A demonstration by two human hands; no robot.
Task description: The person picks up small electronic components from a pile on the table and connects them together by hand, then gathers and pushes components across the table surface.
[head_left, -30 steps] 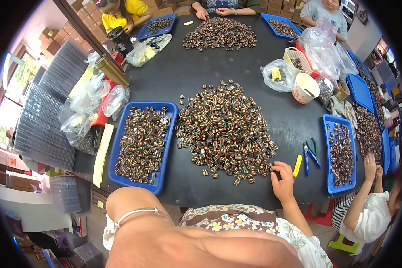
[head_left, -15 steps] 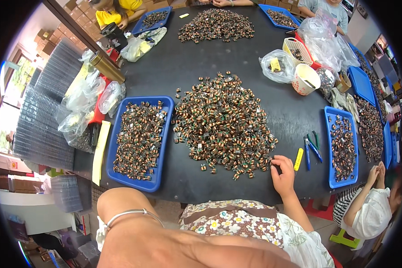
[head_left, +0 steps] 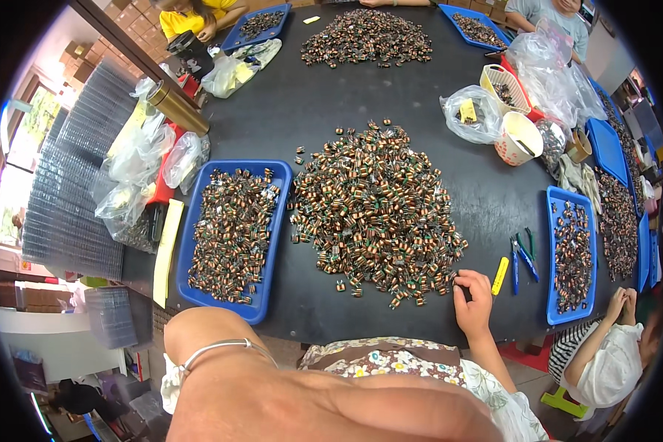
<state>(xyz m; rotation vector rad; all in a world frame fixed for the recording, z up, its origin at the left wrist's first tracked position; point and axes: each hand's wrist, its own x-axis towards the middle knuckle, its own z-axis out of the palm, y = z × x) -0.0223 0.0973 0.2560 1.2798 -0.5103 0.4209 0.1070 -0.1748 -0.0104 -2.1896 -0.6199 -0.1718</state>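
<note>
Large and close at the bottom edge is my left hand, raised with a silver bangle on its wrist; its fingers run out of the picture. My right hand rests at the lower right edge of a big heap of small copper-wound coils. Its fingers are curled with the thumb near the index finger, and a small dark bit shows at the fingertips, too small to name. A blue tray full of similar coils stands left of the heap. Right of my right hand lie a yellow-handled tool and blue and green-handled cutters.
Another blue tray of coils stands at right. Plastic bags, a white bucket and a basket are at upper right. A gold flask and clear stacked trays stand left. Co-workers sit around the black table.
The view has shifted slightly, so the table things sit a little lower and farther right. My left hand stays raised close to the camera; my right hand stays at the heap's edge.
</note>
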